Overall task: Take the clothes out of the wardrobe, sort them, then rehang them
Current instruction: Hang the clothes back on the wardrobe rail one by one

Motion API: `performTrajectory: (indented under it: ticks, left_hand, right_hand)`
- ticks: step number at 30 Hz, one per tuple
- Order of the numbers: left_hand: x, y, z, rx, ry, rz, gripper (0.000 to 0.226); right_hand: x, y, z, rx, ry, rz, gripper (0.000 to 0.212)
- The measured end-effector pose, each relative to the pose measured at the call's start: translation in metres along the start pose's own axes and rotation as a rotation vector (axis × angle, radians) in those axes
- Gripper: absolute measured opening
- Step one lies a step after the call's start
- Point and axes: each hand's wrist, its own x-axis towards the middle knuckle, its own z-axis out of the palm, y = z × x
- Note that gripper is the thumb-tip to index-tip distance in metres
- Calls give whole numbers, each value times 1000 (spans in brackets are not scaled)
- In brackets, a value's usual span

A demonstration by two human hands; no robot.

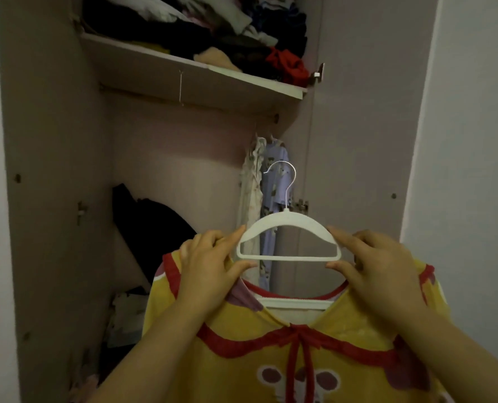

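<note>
I hold a white hanger [289, 223] with a thin metal hook upright in front of the open wardrobe. My left hand [210, 263] pinches its left end and my right hand [378, 263] pinches its right end. Both hands also grip the shoulders of a yellow top [271, 365] with red trim, a red bow and a cartoon print. The top hangs below the hanger, and a white bar shows inside its neckline. Two garments hang at the right end of the wardrobe rail: a cream one [250, 199] and a lilac printed one [274, 181].
The upper shelf [189, 69] carries a heap of folded and crumpled clothes, with a red piece [288, 65] at its right end. A dark garment [154, 222] lies over a slanted board low on the left. The wardrobe door [367, 141] stands open on the right.
</note>
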Motion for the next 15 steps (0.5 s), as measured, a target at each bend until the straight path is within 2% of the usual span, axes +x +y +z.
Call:
performTrajectory:
  ticks: [6,10,15]
  left_hand:
    - [55,-53,55,64,114,-43,58]
    - [97,-83,88,159,57,-104,73]
    - [140,-118,120,197,17,-218,67]
  right_hand:
    - [68,27,82,30,81,-166,49]
    - [125,48,125,-2,136,-250,48]
    - [193,57,171,9,169,-262,48]
